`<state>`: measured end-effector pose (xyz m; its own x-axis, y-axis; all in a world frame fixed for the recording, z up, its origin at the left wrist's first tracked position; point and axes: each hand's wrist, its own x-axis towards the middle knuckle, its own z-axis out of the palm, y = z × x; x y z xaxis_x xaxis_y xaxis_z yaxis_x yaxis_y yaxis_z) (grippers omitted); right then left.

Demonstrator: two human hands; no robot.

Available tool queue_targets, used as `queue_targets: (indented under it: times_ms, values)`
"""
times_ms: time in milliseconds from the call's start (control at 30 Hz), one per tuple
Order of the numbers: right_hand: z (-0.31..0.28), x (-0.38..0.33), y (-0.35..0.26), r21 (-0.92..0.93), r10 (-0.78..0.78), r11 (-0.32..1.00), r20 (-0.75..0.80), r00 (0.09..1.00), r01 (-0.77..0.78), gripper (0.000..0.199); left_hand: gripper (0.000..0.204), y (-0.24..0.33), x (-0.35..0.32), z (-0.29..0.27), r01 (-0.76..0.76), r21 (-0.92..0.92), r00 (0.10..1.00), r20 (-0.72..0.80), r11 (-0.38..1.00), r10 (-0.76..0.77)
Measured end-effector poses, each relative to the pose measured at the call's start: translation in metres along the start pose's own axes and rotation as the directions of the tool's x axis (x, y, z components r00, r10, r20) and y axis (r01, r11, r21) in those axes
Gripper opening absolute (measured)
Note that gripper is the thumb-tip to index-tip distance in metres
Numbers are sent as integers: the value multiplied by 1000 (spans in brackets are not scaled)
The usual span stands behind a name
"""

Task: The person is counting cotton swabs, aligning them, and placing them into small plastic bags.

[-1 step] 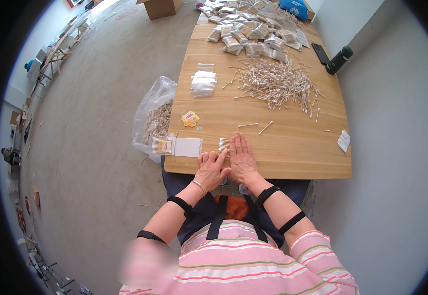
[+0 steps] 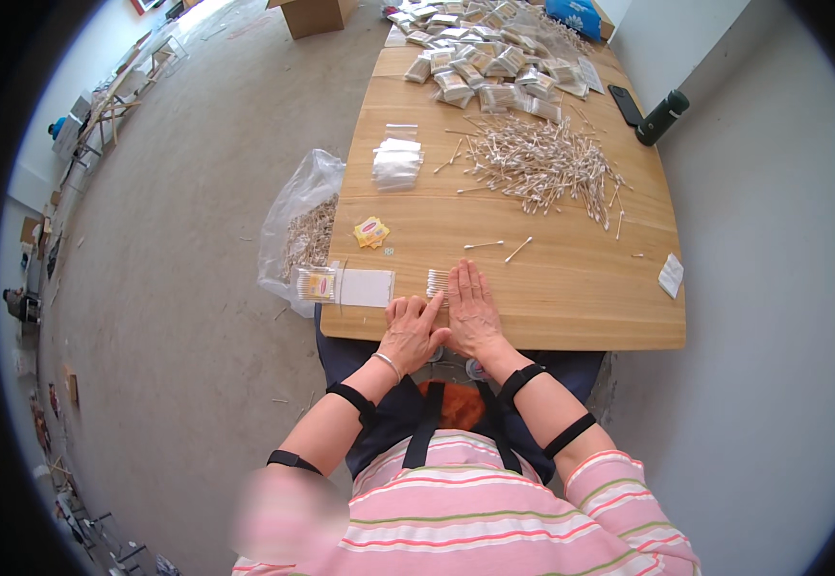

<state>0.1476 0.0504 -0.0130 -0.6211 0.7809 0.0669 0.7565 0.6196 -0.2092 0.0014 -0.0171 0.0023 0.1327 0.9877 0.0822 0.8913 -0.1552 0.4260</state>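
Near the table's front edge, a row of cotton swabs (image 2: 437, 281) lies side by side. My right hand (image 2: 474, 312) lies flat against the row's right side, fingers straight and close together, hiding part of it. On the near side, my left hand (image 2: 412, 329) rests with its index finger stretched to the swabs' lower ends and its thumb reaching toward the right hand. Neither hand grips anything that I can see. Two loose swabs (image 2: 518, 250) lie just beyond my fingertips. To the left are a white card (image 2: 367, 288) and a clear pack of swabs (image 2: 317, 284) with a yellow label.
A big heap of loose swabs (image 2: 542, 163) and many filled packs (image 2: 475, 67) cover the far table. Clear bags (image 2: 397, 165) and yellow cards (image 2: 371, 231) lie left. A dark bottle (image 2: 662, 118), a phone (image 2: 625, 105) and a tissue pack (image 2: 670, 276) line the right edge.
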Motion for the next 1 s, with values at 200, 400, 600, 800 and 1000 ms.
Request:
queue_targets:
  times_ms: [200,400,600,800,1000]
  values:
    - [0,0,-1,-58,11,998,49,999,-8,101,64,-4,-1,1,-44,-18,999,-21,999,43]
    - [5,0,0,-33,-10,999,20,1000,11,102,62,-2,1,5,34,-21,999,-22,999,-34]
    - [5,0,1,6,-8,1000,1,1000,8,100,62,-2,4,4,29,-21,999,-23,999,-29]
    - [2,1,-2,32,4,999,30,1000,-4,97,59,-1,5,8,53,-2,996,-72,999,-53]
    - [9,0,1,19,4,1000,-25,1000,-3,95,58,1,12,6,65,28,997,-46,998,-63]
